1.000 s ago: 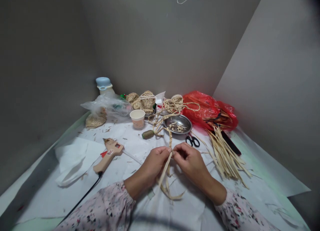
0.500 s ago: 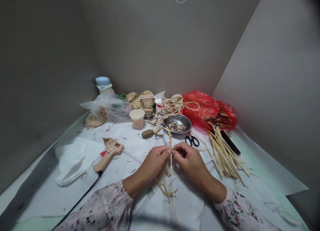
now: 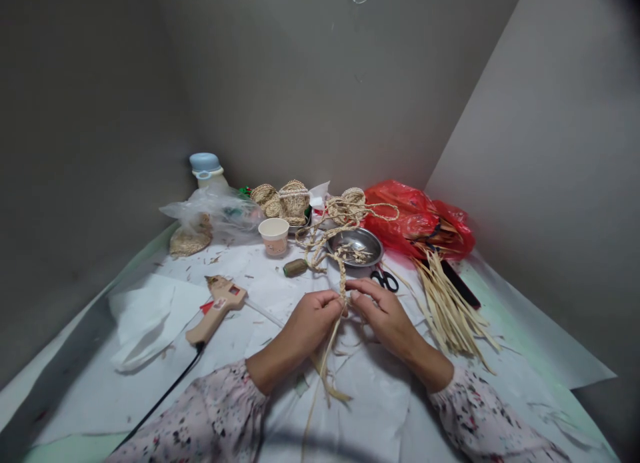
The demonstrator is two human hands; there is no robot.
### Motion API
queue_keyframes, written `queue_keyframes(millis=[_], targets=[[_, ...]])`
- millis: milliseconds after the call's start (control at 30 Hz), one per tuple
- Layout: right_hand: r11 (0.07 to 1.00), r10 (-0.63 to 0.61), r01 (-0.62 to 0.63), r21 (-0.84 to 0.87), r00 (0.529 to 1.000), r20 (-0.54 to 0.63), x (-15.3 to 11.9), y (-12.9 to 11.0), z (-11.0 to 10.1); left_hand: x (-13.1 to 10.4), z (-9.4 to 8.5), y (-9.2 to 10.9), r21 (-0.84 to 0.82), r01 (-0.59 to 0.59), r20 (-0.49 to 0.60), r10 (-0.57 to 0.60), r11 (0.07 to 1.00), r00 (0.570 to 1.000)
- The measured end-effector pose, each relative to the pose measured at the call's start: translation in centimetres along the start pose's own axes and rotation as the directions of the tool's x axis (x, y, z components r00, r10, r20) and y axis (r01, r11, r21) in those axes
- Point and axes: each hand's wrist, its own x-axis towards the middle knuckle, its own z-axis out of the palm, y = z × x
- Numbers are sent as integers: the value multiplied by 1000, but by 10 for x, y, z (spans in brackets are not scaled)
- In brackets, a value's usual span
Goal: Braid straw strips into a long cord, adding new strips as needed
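A braided straw cord [image 3: 343, 279] runs from a loose pile near the steel bowl down to my hands. My left hand [image 3: 317, 316] pinches its lower end between thumb and fingers. Loose strands [image 3: 327, 363] hang below that pinch toward me. Just right of the braid is my right hand [image 3: 377, 309], its index finger stretched out and its thumb apart from it, with nothing plainly held. Its lower fingers are partly hidden.
Steel bowl [image 3: 367, 256] with scraps, black scissors [image 3: 385, 281], straw bundle [image 3: 455, 316] and red bag [image 3: 400, 213] lie right. Left are a glue gun [image 3: 215, 313] with its cord, a paper cup [image 3: 274, 237], a thread spool [image 3: 296, 268] and a clear bag [image 3: 220, 209].
My right hand has let go of the braid's end and its fingers have spread. The hanging strands have swung left, while my left hand keeps its pinch.
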Motion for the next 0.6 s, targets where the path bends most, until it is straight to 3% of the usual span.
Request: queue_keyframes(millis=[133,333,600], targets=[[997,48,-55,62,993,111,-1,0,3,1,-1,0,-21,-8,-8,7,1000,1000],[997,63,-61,-41,996,55,-3,-5,4,3,-2,-4,103,-71,-35,75,992,997],[991,133,-135,17,987,90,-1,-1,4,3,-2,-7,209,-112,-33,122,972,992]])
